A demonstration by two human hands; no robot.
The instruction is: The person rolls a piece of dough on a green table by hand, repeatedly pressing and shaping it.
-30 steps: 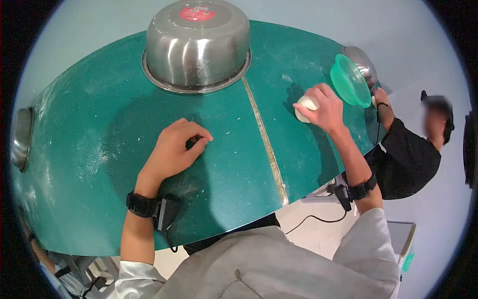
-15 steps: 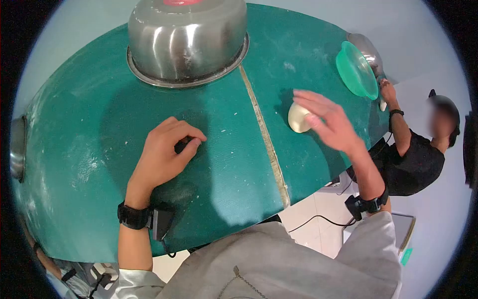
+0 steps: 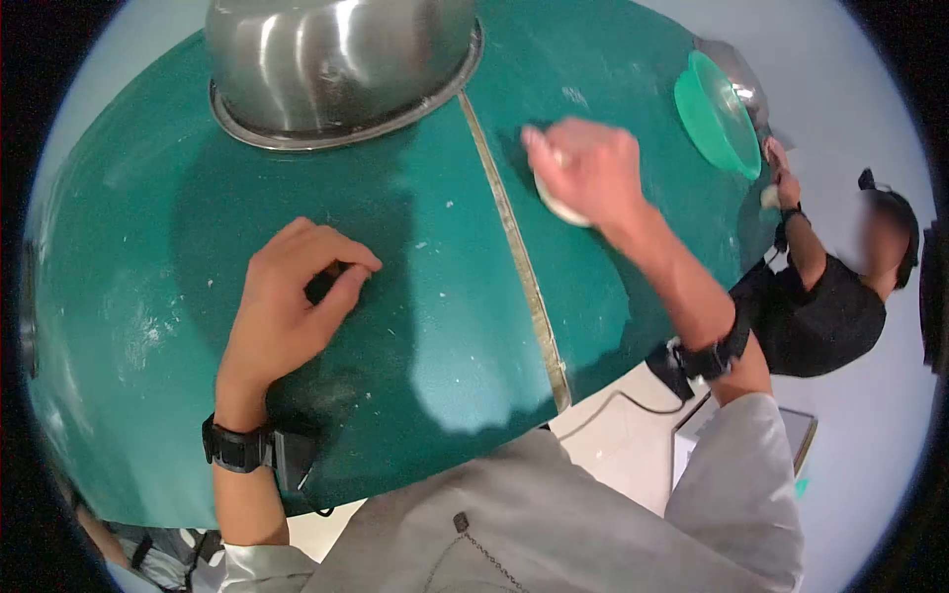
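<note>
A pale ball of dough (image 3: 565, 211) lies on the green table (image 3: 465, 326), right of the strip that crosses it. My right hand (image 3: 593, 173) is over the dough with its fingers curled down onto it, hiding most of it; the hand is slightly blurred. Left of the strip, my left hand (image 3: 292, 296) rests on the tabletop. Its fingers are curled, the thumb and index tips come close together, and no object shows in them.
A large upturned steel bowl (image 3: 341, 69) stands at the back left. At the right edge are a green plastic basin (image 3: 717, 119) and a steel bowl (image 3: 739, 79). A co-worker in black (image 3: 825, 306) holds something pale there. Another person's arm shows at lower left.
My right hand has gone from flat beside the dough to curled over it, moving left and away from me. The view has shifted slightly. My left hand keeps its pose.
</note>
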